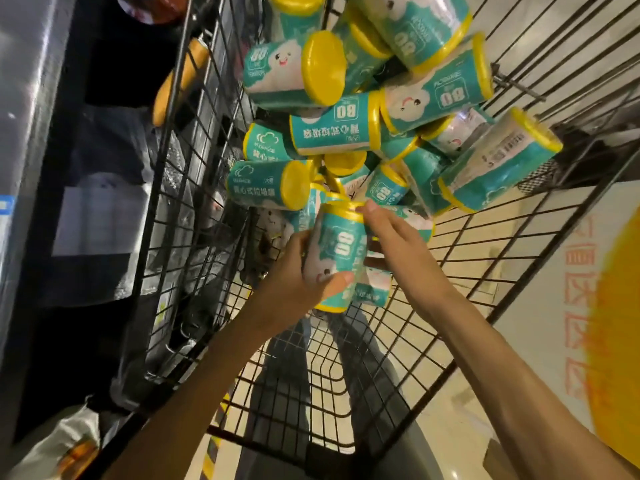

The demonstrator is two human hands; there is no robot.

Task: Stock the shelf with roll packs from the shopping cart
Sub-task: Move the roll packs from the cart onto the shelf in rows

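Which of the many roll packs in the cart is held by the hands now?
The roll pack nearest the camera, showing "80". The left hand grips its side and the right hand touches its yellow top; all others lie untouched in the pile.

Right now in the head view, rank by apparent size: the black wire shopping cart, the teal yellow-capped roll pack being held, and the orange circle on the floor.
1. Black wire shopping cart.
2. Orange floor circle, cut off by the frame edge.
3. Held teal roll pack, gripped by left hand; right hand touches it.
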